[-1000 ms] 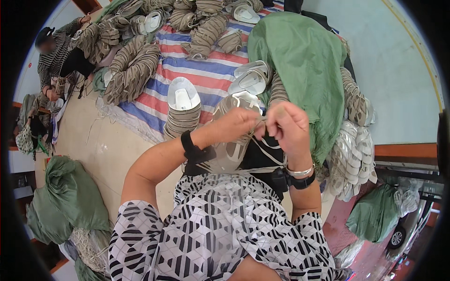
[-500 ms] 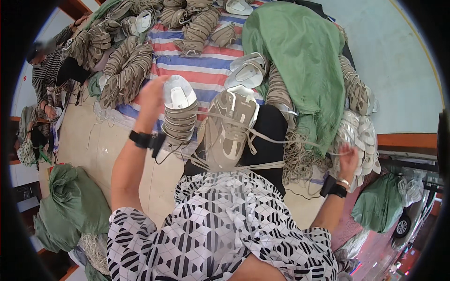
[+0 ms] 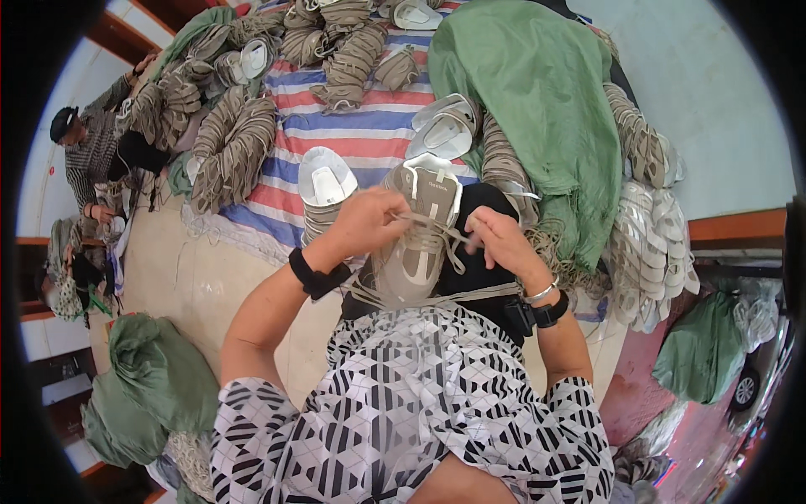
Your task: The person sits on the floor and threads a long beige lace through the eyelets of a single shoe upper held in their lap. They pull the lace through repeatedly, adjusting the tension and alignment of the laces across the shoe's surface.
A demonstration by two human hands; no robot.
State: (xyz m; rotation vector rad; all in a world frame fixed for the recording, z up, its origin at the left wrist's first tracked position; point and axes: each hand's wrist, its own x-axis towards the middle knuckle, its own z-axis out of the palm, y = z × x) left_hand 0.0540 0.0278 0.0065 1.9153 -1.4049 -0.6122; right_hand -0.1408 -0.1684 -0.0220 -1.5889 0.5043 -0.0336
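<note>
A taupe shoe upper (image 3: 422, 246) with white trim lies on my lap, its tongue end pointing away from me. A beige shoelace (image 3: 430, 233) crosses its front in several rows. My left hand (image 3: 375, 221) is closed over the upper's left side, finger and thumb pinching the lace. Just right of the upper, my right hand (image 3: 497, 241) has its fingers curled together at the lace's other side; the fingertips are slightly blurred. Loose laces (image 3: 470, 296) run across my lap below the upper. A stack of nested uppers (image 3: 323, 189) stands beyond my left wrist.
More uppers (image 3: 228, 151) lie in stacks on a striped sheet (image 3: 336, 126). A green cloth (image 3: 533, 109) covers a heap at right, beside hanging pale uppers (image 3: 651, 252). Green sacks (image 3: 151, 370) sit at left. Another person (image 3: 101, 160) works at far left.
Both hands have come in to the upper: my left from the stack of uppers, my right from far right, where it held the lace stretched out. The lace is now drawn in close.
</note>
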